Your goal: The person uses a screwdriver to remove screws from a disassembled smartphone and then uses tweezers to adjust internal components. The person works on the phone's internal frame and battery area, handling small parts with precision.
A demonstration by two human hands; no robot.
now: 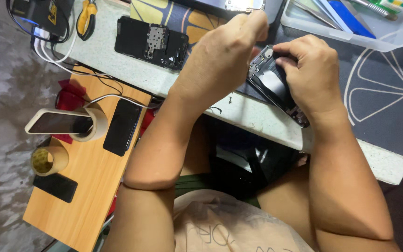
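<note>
An opened black smartphone (272, 86) lies near the front edge of the white workbench (253, 116), its inner parts showing. My right hand (311, 74) is curled over its upper end and grips it. My left hand (220, 58) is closed just left of the phone, fingertips pinched at the phone's top corner; whatever it pinches is hidden by the fingers.
A second opened phone frame (151, 43) lies at the back left, yellow-handled pliers (86, 17) beyond it. A clear tray (350, 21) of tools sits at back right. A wooden side table (89, 186) holds tape rolls (50, 159), a white phone (59, 122) and two black phones (122, 127).
</note>
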